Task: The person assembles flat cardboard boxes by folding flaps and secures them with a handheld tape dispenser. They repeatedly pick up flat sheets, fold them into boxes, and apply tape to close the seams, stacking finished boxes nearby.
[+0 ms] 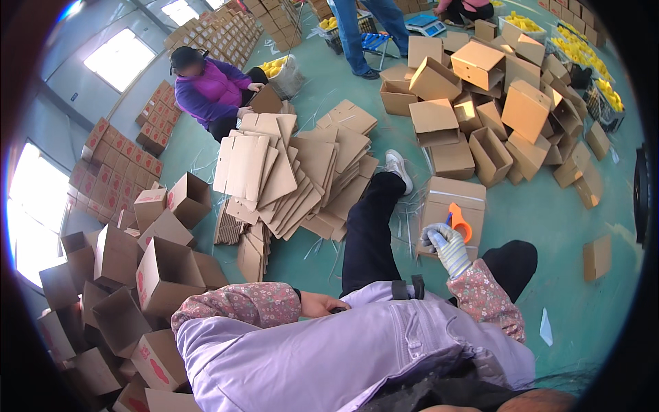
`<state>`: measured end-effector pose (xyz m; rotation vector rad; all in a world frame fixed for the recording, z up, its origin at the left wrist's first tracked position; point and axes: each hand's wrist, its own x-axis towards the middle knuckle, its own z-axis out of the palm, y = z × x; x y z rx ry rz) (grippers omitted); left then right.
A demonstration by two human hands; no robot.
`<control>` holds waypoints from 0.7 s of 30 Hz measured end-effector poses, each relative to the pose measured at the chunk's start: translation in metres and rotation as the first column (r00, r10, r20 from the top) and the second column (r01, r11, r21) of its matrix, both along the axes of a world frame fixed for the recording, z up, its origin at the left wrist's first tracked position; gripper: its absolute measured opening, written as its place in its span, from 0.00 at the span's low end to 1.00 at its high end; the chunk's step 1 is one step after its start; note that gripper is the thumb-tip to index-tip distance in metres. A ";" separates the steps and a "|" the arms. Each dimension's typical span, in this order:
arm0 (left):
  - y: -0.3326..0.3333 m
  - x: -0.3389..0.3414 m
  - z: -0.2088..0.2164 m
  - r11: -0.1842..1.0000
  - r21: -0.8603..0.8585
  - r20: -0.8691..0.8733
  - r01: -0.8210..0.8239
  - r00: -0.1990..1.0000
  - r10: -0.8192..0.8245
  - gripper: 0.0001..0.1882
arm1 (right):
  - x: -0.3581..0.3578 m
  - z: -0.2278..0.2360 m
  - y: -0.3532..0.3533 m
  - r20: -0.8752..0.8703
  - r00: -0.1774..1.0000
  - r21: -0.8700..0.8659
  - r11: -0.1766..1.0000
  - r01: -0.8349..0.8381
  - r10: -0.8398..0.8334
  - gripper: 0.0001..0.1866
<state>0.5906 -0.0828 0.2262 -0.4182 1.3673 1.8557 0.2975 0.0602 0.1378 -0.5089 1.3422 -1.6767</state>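
My right hand [447, 250], in a striped glove with grey fingertips, hovers over a flat cardboard piece [446, 196] on the floor between my legs. Its fingers are curled together; what they hold, if anything, is too small to make out. Just beyond them lies an orange tape dispenser [460, 222] with a blue part. My left hand [318, 305] is bare and rests at my waist, by the lilac apron [309, 350]. Its fingers are closed around a small dark thing [338, 310], mostly hidden.
Flattened cartons [274, 172] lie stacked ahead to the left. Open boxes [165, 275] crowd my left side; more boxes [480, 103] are heaped far right. A co-worker in purple [213, 89] handles a carton. Another person's legs [353, 34] stand near a blue stool [375, 42].
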 end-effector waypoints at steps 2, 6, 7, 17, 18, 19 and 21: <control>0.002 -0.010 -0.002 0.894 -0.413 -0.064 0.173 0.974 -0.217 0.21 | 0.007 -0.003 0.007 -0.002 1.000 0.030 0.999 -0.017 0.017 0.06; 0.007 -0.028 -0.004 0.934 -0.325 0.141 0.146 0.984 -0.105 0.22 | 0.017 0.008 0.015 -0.016 0.993 0.018 0.993 -0.115 0.115 0.06; 0.009 -0.029 -0.002 0.966 -0.256 0.139 0.035 0.990 0.001 0.22 | 0.019 0.014 0.016 -0.043 0.989 -0.027 0.990 -0.139 0.138 0.06; 0.024 -0.007 0.001 0.960 -0.004 -0.026 -0.280 0.960 0.279 0.25 | 0.042 0.047 0.005 -0.445 0.657 0.206 0.783 -0.586 0.609 0.12; 0.022 -0.005 0.002 0.969 -0.126 -0.100 -0.214 0.974 0.202 0.25 | 0.045 0.049 0.002 -0.494 0.623 0.147 0.764 -0.628 0.607 0.12; 0.019 -0.004 0.003 0.956 -0.250 -0.164 -0.154 0.980 0.115 0.26 | 0.047 0.051 -0.002 -0.527 0.573 0.155 0.734 -0.661 0.627 0.12; 0.014 -0.004 0.005 0.950 -0.294 -0.133 -0.104 0.989 0.067 0.27 | 0.052 0.056 -0.011 -0.603 0.466 0.177 0.678 -0.714 0.648 0.12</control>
